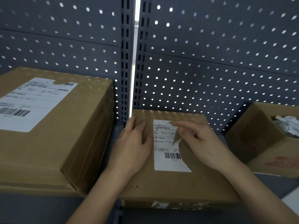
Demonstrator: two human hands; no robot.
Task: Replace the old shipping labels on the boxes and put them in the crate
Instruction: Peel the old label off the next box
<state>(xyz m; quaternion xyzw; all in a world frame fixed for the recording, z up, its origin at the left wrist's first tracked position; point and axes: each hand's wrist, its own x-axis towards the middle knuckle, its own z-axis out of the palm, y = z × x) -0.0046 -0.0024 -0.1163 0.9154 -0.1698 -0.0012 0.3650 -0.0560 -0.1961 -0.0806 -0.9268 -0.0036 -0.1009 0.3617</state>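
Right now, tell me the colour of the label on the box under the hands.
The label is white with black print and barcodes; head view shows it.

The box [178,183] in front of me, lower middle, is plain brown cardboard; its label [168,164] is white with black print and a barcode. The bigger box [53,151] at left is the same brown, its larger label [32,101] white, black-barred. The open box [258,143] at right carries red print. The back panel [210,38] is dark grey, dotted with pale holes.
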